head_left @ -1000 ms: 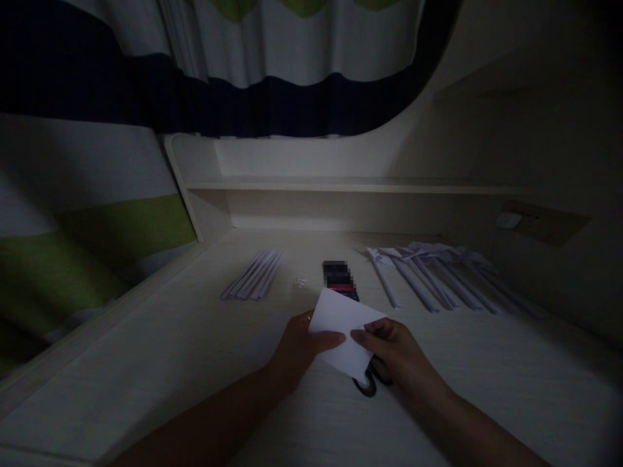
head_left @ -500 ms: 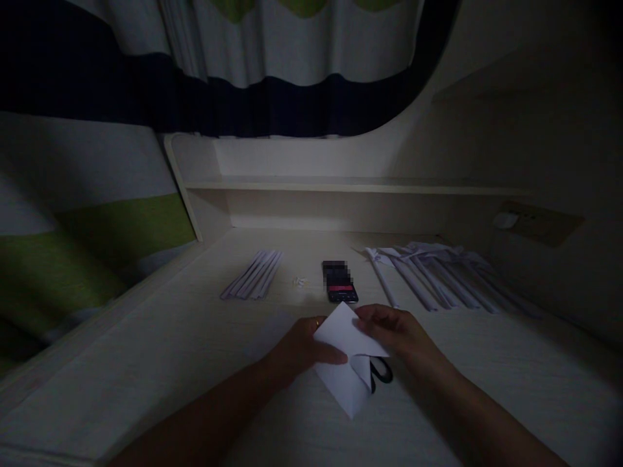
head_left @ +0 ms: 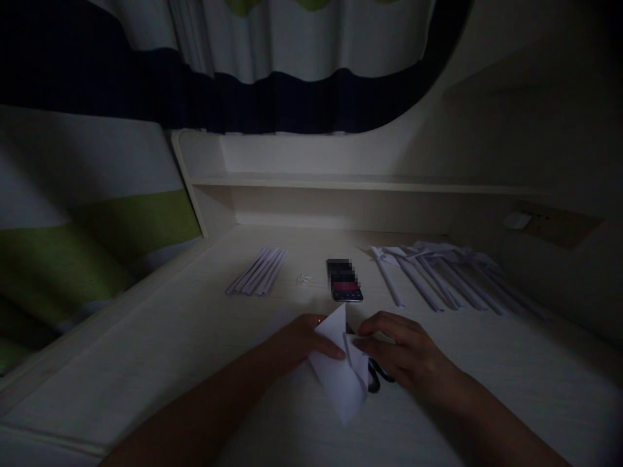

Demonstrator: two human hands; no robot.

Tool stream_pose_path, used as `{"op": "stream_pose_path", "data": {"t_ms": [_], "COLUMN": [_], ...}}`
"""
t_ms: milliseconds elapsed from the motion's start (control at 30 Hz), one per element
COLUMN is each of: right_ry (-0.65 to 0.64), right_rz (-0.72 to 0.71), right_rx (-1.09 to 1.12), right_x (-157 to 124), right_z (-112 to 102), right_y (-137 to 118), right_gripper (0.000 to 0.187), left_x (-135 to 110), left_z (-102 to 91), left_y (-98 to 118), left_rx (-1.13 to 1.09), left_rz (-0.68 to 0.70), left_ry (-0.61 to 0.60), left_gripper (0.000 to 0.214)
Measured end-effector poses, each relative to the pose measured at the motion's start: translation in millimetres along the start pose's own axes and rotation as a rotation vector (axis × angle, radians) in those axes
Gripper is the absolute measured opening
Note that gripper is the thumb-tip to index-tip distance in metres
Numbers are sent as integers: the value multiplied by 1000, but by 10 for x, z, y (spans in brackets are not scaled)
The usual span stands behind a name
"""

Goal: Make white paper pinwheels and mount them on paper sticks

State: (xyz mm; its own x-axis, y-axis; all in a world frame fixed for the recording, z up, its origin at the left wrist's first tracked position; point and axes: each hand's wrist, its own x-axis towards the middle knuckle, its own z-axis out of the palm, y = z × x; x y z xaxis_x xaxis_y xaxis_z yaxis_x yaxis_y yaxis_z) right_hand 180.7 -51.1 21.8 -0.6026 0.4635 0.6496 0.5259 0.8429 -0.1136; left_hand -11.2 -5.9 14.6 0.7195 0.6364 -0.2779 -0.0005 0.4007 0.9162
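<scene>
A sheet of white paper (head_left: pixel 335 383), partly folded, is held up between my hands above the desk. My left hand (head_left: pixel 304 344) grips its left side, the thumb lying across the front and the other fingers behind it. On the right, my right hand (head_left: pixel 399 340) pinches a folded flap of the same sheet between thumb and fingers. Black-handled scissors (head_left: pixel 374 379) lie under the paper and right hand; only the handle loops show, and the blades are hidden.
Beyond my hands lies a phone (head_left: pixel 344 282), with small white bits (head_left: pixel 304 279) beside it. Several narrow paper strips (head_left: pixel 257 272) lie at left. Several rolled paper sticks with folded tops (head_left: pixel 428 279) lie at right. A shelf (head_left: pixel 341 184) and curtain (head_left: pixel 292 97) stand behind.
The right corner of the paper has been folded inward by my right hand, narrowing the sheet. My left hand keeps its hold. The view has shifted slightly.
</scene>
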Motion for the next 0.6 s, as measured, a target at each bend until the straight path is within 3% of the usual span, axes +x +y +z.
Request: {"op": "stream_pose_path", "data": {"t_ms": [600], "right_ry": [-106], "right_rz": [152], "right_rx": [11], "right_x": [26], "right_z": [22], "right_y": [-84], "right_gripper": [11], "left_x": [6], "left_z": [-24], "left_y": [-25], "left_rx": [20], "left_rz": [17], "left_ry": [-23], "left_gripper": [30]}}
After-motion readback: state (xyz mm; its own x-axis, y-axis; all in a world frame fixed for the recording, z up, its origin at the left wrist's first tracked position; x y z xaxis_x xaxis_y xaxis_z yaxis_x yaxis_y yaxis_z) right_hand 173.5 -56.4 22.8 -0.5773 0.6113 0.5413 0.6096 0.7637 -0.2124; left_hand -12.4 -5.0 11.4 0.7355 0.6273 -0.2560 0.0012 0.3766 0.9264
